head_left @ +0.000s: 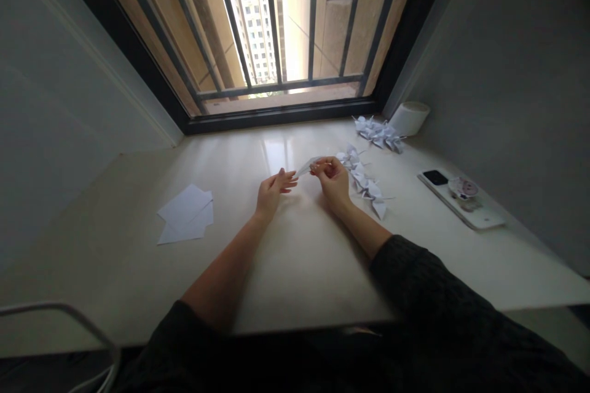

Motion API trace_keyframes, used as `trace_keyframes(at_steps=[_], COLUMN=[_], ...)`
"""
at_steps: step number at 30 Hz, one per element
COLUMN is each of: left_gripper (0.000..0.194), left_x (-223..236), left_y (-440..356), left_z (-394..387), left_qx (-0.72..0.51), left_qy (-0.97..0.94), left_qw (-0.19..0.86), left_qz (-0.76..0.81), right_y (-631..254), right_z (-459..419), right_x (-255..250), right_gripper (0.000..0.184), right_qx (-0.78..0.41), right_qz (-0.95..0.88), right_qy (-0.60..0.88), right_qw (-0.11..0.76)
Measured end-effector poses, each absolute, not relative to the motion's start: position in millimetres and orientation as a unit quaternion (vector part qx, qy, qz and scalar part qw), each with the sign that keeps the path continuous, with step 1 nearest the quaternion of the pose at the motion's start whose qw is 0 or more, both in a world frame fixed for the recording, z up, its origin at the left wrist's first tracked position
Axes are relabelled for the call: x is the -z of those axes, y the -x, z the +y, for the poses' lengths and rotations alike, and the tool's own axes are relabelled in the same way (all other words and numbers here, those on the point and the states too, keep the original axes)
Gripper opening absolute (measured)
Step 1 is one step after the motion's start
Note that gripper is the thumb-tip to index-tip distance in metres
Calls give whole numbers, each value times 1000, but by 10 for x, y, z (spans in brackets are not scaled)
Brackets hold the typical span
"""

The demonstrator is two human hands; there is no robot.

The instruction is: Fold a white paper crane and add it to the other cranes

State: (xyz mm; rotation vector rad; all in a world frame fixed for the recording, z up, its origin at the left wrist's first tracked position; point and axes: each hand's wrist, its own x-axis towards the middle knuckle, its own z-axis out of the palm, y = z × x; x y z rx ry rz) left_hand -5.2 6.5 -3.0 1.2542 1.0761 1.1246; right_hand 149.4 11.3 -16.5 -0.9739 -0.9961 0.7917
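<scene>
A thin folded piece of white paper (306,167) is held just above the table, between my two hands. My right hand (334,183) pinches its right end between thumb and fingertips. My left hand (273,195) is at the paper's lower left tip, its fingers stretched out and somewhat apart; the fingertips touch or nearly touch that tip. Right beside my right hand lies a row of folded white paper cranes (364,181), partly hidden behind the hand.
White paper sheets (187,214) overlap on the left of the pale table (295,270). More paper cranes (378,134) lie by a white cylinder (409,118) near the window. A phone (461,199) rests at the right. A cable (59,306) curves at the lower left.
</scene>
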Motion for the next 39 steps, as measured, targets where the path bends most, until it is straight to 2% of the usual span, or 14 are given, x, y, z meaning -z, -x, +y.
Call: trace_keyframes(at_steps=[7,15,19,21,27,39], left_gripper=[39,36,35,36,37,38], left_x=[62,46,45,53,78,92], left_y=[11,-10,-10,-9,-16,-11], left_z=[23,-6,-2,3,9,-7], left_qx=[-435,-447,-445,-439,-429,-454], left_qy=[-585,-606,-620,-628,-647,-637], left_qw=[479,429,415,416,424,426], left_qz=[489,500,495,490,466,455], right_y=[-1485,-1426,-1389,-1380,-1395,-1419], right_z=[75,65,29,14,3,97], right_x=[137,105,69,64,92,131], right_gripper=[21,56,37,34,33,30], right_qx=[-298,-424,-489,-496,-483,-460], right_qz=[-521,-440,-469,-465,-429,-491], right_qy=[464,423,417,419,432,404], right_qw=[652,669,606,601,629,619])
